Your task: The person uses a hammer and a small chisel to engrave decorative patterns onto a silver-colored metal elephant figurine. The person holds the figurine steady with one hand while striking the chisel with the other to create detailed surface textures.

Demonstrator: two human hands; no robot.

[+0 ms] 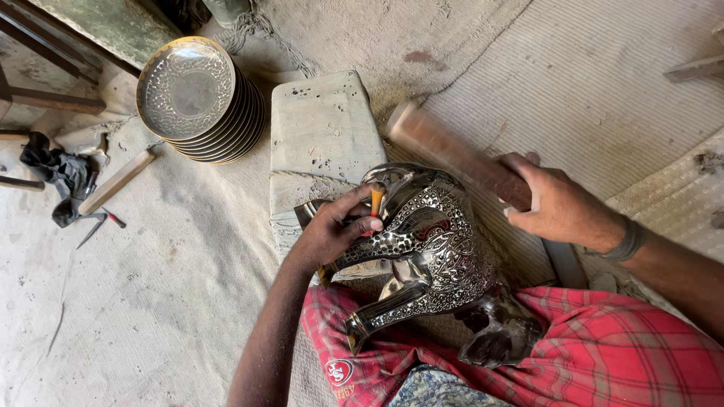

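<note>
Left hand [337, 226] pinches orange-tipped chisel [375, 200] against engraved silver jug [422, 249]; right hand [554, 205] grips blurred wooden mallet [452, 154]; stacked embossed plates [197, 98] beside stone block [324, 124].

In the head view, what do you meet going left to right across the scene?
Crumpled black cloth → stack of round embossed metal plates → left hand pinching a small orange-tipped punch → shiny engraved metal jug → right hand gripping a wooden mallet.
</note>
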